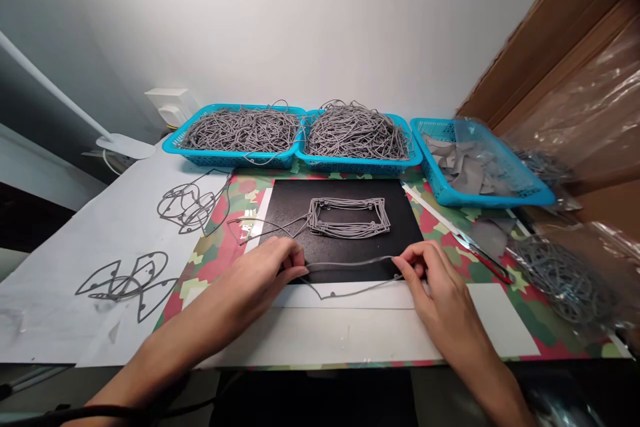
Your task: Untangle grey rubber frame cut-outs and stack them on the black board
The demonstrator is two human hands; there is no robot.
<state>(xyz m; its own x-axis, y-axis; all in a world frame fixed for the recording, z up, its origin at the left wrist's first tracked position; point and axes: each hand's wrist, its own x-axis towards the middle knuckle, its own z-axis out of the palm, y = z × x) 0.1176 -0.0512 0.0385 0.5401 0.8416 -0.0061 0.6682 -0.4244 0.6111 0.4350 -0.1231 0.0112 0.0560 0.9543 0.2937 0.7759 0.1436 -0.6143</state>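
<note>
A thin grey rubber gasket (350,263) forms a loose loop between my two hands, over the front edge of the black sheet (407,217). My left hand (270,267) pinches its left end between thumb and fingers. At the other end, my right hand (435,273) has thumb and forefinger closed on the loop. The lower strand sags toward the white paper and shows small tabs. Just beyond my hands, a neat rectangular stack of grey gaskets (350,232) lies on the black sheet. One loose gasket (280,223) trails from the stack's left side.
Blue baskets (225,159) (360,163) heaped with grey gaskets stand along the wall. A third blue basket (493,200) holds grey scraps. Scissors (483,257) and bagged gaskets (565,280) lie at right. Loose gaskets (133,287) are on the left, near a white lamp (123,145).
</note>
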